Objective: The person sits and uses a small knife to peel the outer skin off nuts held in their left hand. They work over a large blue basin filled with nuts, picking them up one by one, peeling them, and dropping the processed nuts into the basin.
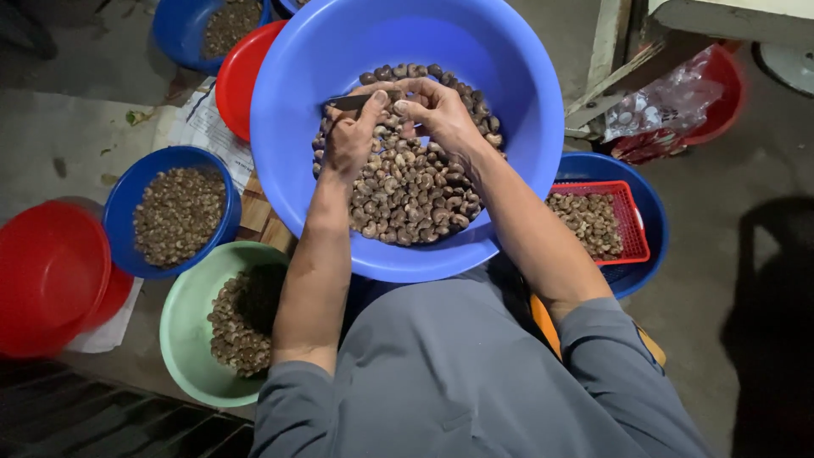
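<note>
Red bowl (51, 271); small blue bowl (174, 212) and green bowl (199, 326), both with nuts. Left hand (352, 136) clamped on knife (348, 102); right hand (437, 110) pinching a nut, over nuts (411, 191) in big basin (339, 51). Red basket (632, 220).

Basin (526, 76): large, round, light blue plastic, upright on the person's lap, roughly a third full.

Nuts (415, 191): brown, kidney-shaped, mottled dark and pale, heaped loose across the basin floor and piled toward its far side.

Knife (348, 103): small, dark blade, lying roughly level above the heap, pointing left, pinched between thumb and fingers.

One nut, pressed at the meeting fingertips just right of the blade, is mostly hidden.
</note>
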